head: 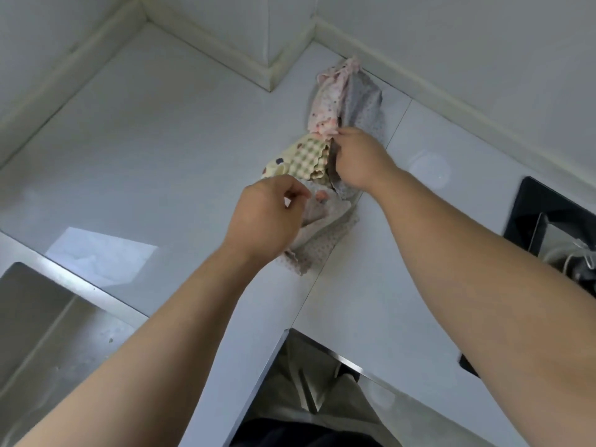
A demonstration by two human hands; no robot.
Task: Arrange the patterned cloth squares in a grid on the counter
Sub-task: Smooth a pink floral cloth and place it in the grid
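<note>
Crumpled patterned cloth squares (325, 150), pink-dotted, grey and checked yellow, heaped on the white counter (154, 130).

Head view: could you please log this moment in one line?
cloth pile bunched on counter; left hand pinches it; right hand grips it; grid unstarted

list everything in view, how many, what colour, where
crumpled patterned cloth squares: several in one pile; pink floral, grey dotted, green-yellow check; on the counter near the back wall
glossy white counter: one, white, runs along the walls
stainless steel sink: one, silver, lower left
black stove top: one, black, right edge
left hand: one, bare, pinches the pile's near end
right hand: one, bare, grips the grey cloth at the pile's middle
</note>
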